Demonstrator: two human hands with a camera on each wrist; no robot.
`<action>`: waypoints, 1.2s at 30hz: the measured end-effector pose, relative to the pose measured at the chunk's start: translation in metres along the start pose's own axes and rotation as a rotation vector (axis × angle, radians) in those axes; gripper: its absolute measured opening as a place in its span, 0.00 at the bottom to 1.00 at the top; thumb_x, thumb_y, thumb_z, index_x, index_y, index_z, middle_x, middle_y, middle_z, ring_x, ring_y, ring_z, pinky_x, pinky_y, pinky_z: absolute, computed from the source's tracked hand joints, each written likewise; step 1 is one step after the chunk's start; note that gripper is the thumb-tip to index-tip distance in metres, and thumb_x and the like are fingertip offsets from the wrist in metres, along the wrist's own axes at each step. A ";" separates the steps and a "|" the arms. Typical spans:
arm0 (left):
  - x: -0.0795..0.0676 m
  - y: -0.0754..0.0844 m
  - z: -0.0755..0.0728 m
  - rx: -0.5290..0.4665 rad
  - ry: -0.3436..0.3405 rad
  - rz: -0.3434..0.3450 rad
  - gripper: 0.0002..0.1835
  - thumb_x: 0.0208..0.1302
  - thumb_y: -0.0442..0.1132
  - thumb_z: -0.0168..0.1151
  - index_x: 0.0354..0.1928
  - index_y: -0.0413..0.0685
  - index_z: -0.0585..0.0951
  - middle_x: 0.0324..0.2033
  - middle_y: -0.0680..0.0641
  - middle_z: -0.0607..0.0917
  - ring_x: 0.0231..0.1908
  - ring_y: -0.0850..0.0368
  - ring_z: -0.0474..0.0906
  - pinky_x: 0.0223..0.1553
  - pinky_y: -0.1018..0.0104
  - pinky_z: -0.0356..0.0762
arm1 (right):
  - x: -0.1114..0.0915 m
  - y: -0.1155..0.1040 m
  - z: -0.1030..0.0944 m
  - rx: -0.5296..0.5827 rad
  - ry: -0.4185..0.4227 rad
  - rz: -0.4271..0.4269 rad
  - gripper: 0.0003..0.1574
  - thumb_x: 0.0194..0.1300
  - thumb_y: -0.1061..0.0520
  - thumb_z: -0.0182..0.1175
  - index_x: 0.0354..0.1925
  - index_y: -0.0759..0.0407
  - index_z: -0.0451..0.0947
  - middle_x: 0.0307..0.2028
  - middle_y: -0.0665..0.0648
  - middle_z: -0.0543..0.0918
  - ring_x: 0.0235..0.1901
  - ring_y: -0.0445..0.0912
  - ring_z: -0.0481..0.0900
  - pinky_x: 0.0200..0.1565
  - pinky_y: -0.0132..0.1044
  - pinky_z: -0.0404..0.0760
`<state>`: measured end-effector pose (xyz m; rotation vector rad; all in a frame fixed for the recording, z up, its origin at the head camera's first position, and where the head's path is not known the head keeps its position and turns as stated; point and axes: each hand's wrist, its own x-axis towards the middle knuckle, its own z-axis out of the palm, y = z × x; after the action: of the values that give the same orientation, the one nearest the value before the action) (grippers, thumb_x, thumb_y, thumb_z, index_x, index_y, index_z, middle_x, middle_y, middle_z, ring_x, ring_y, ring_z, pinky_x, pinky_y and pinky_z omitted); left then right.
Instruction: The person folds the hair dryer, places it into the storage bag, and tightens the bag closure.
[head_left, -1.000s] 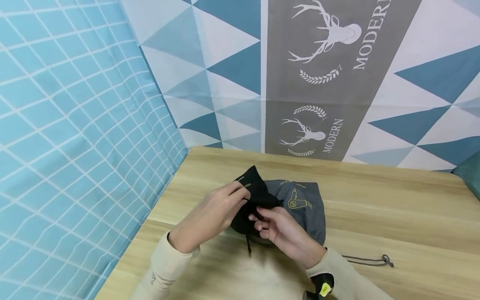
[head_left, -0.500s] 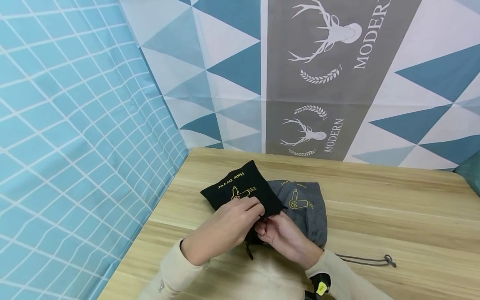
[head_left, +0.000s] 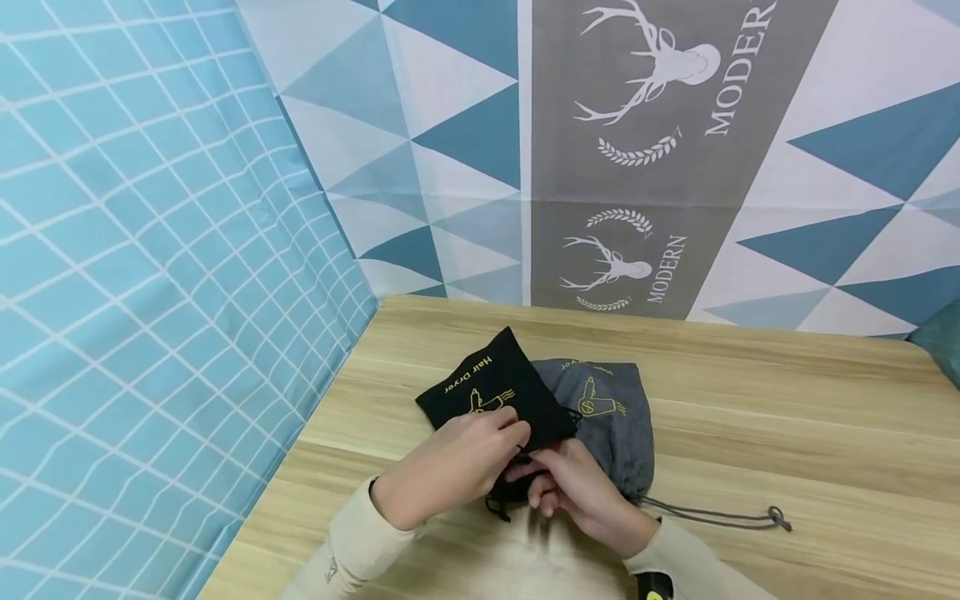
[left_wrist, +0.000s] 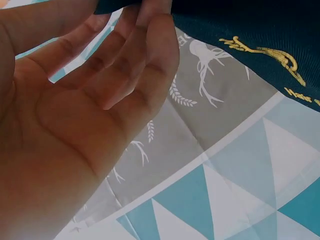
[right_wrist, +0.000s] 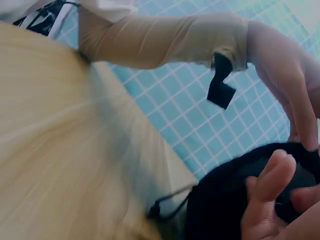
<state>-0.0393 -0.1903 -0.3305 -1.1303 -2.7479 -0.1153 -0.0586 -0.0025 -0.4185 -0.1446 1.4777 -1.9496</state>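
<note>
A black drawstring bag (head_left: 528, 387) with yellow "Hair Dryer" lettering and a hair-dryer outline is held tilted above the table. My left hand (head_left: 465, 457) pinches its fabric near the mouth; in the left wrist view, the dark cloth (left_wrist: 240, 20) meets the fingertips. At the bag's mouth, my right hand (head_left: 585, 493) has its fingers loosely bent and spread. The right wrist view shows those fingers (right_wrist: 272, 182) at the dark opening (right_wrist: 220, 200), not clearly gripping the edge. A short black cord (head_left: 497, 510) dangles below. What the bag contains is hidden.
Behind the black bag lies a grey drawstring bag (head_left: 626, 442) with a similar yellow print. Its knotted grey cord (head_left: 738, 522) stretches right across the wooden table (head_left: 750, 417). Patterned sheets (head_left: 450, 167) hang at the back and left.
The black bag has been turned so its print faces up, and the left hand has shifted right and down. The right hand's fingers have spread at the mouth and moved slightly lower.
</note>
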 end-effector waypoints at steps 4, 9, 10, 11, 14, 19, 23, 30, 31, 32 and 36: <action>-0.001 0.003 0.001 0.006 -0.022 0.006 0.05 0.67 0.33 0.61 0.35 0.51 0.77 0.28 0.56 0.73 0.23 0.65 0.69 0.24 0.74 0.69 | -0.012 0.000 -0.008 -0.112 -0.072 0.049 0.28 0.73 0.51 0.57 0.55 0.77 0.73 0.36 0.60 0.87 0.17 0.38 0.79 0.18 0.30 0.77; -0.001 0.007 0.007 0.041 -0.050 0.025 0.05 0.66 0.34 0.64 0.34 0.51 0.77 0.27 0.56 0.73 0.23 0.65 0.70 0.23 0.75 0.70 | -0.032 0.000 -0.012 -0.236 -0.083 0.004 0.35 0.73 0.54 0.58 0.66 0.77 0.62 0.37 0.66 0.87 0.21 0.46 0.83 0.19 0.38 0.81; -0.001 0.008 0.009 0.045 -0.058 0.026 0.05 0.65 0.34 0.64 0.34 0.51 0.77 0.27 0.56 0.73 0.23 0.65 0.71 0.23 0.75 0.70 | -0.036 0.000 -0.012 -0.262 -0.066 -0.012 0.36 0.72 0.55 0.59 0.67 0.76 0.61 0.37 0.67 0.87 0.21 0.47 0.84 0.20 0.41 0.82; -0.001 0.009 0.010 0.048 -0.065 0.026 0.05 0.66 0.35 0.65 0.34 0.52 0.78 0.26 0.56 0.73 0.23 0.65 0.71 0.23 0.74 0.70 | -0.039 0.000 -0.013 -0.292 -0.045 -0.031 0.36 0.72 0.55 0.59 0.67 0.76 0.61 0.36 0.67 0.87 0.21 0.49 0.84 0.20 0.43 0.82; 0.001 0.012 0.017 0.052 -0.092 0.026 0.04 0.67 0.36 0.64 0.34 0.53 0.78 0.26 0.56 0.74 0.24 0.65 0.72 0.23 0.73 0.70 | -0.046 -0.002 -0.017 -0.380 0.026 -0.094 0.31 0.71 0.55 0.61 0.63 0.73 0.65 0.35 0.67 0.86 0.22 0.52 0.83 0.22 0.49 0.82; 0.001 0.017 0.025 0.036 -0.108 0.038 0.03 0.68 0.40 0.64 0.36 0.54 0.79 0.27 0.57 0.75 0.27 0.65 0.73 0.26 0.73 0.72 | -0.054 -0.007 -0.032 -0.453 0.117 -0.182 0.23 0.71 0.59 0.61 0.58 0.65 0.65 0.35 0.69 0.83 0.23 0.54 0.83 0.23 0.47 0.83; -0.007 0.014 0.025 -0.015 -0.073 -0.012 0.04 0.68 0.40 0.64 0.36 0.53 0.78 0.28 0.57 0.75 0.28 0.65 0.73 0.28 0.73 0.74 | -0.054 -0.013 -0.041 -0.476 0.160 -0.233 0.23 0.71 0.60 0.60 0.57 0.62 0.62 0.33 0.70 0.81 0.22 0.54 0.81 0.21 0.45 0.81; -0.046 -0.009 0.024 -0.243 -0.197 -0.350 0.10 0.62 0.35 0.62 0.24 0.48 0.75 0.20 0.54 0.74 0.19 0.62 0.69 0.20 0.65 0.71 | -0.045 -0.029 -0.048 -0.579 0.191 -0.327 0.29 0.73 0.56 0.59 0.66 0.56 0.60 0.27 0.67 0.78 0.17 0.52 0.78 0.19 0.44 0.79; -0.053 -0.011 0.026 -0.295 -0.239 -0.400 0.12 0.63 0.38 0.64 0.22 0.50 0.74 0.19 0.55 0.73 0.19 0.63 0.68 0.20 0.66 0.70 | -0.043 -0.031 -0.049 -0.608 0.166 -0.321 0.32 0.73 0.55 0.59 0.69 0.54 0.59 0.27 0.66 0.79 0.17 0.52 0.78 0.19 0.44 0.79; -0.058 -0.013 0.030 -0.350 -0.272 -0.435 0.14 0.63 0.41 0.65 0.21 0.51 0.74 0.18 0.56 0.72 0.19 0.64 0.67 0.21 0.67 0.70 | -0.041 -0.032 -0.050 -0.640 0.137 -0.308 0.34 0.73 0.54 0.59 0.71 0.54 0.58 0.27 0.66 0.79 0.17 0.51 0.79 0.19 0.44 0.80; -0.071 -0.009 0.048 -0.510 -0.363 -0.484 0.22 0.57 0.58 0.71 0.19 0.55 0.73 0.15 0.61 0.69 0.17 0.67 0.64 0.20 0.70 0.65 | -0.034 -0.035 -0.053 -0.751 0.032 -0.242 0.38 0.75 0.50 0.57 0.73 0.65 0.56 0.28 0.62 0.83 0.17 0.49 0.80 0.20 0.45 0.81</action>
<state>-0.0018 -0.2396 -0.3912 -0.5734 -3.3856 -0.7796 -0.0729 0.0647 -0.3958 -0.6457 2.2314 -1.4687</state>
